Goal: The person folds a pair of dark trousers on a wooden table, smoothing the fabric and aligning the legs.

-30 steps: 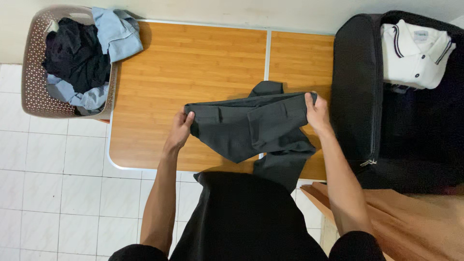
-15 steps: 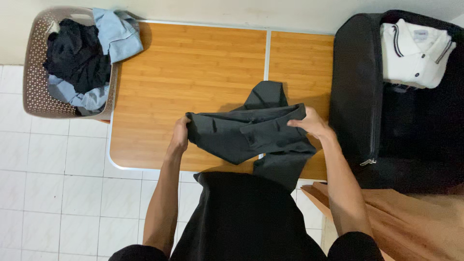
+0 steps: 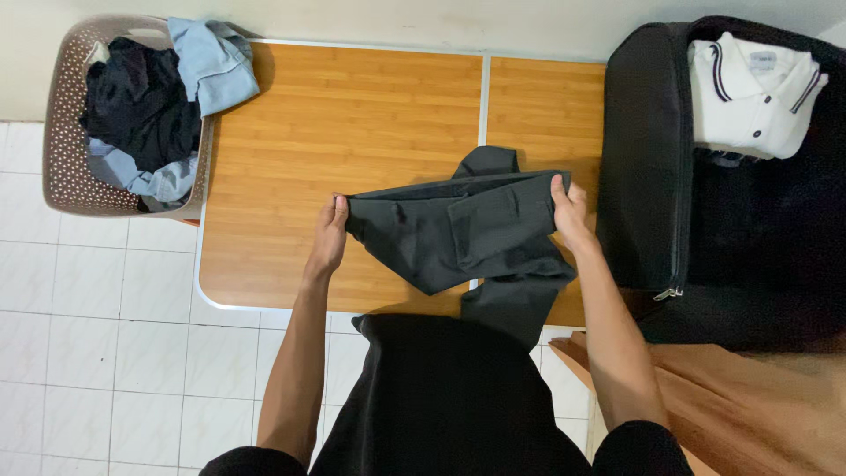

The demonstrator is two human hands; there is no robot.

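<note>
We hold dark trousers point(image 3: 458, 231) stretched between hands: left hand point(image 3: 330, 238) pinches one waistband end, right hand point(image 3: 568, 214) other. Long axis left-right, above table point(image 3: 352, 123).

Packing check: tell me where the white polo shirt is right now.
In the head view, the white polo shirt lies folded at top right, inside the open black suitcase, right of the wooden table.

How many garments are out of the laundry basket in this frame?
2: dark grey trousers held over the wooden table by both hands, and a folded white polo shirt in the open black suitcase. Others may be hidden.
</note>
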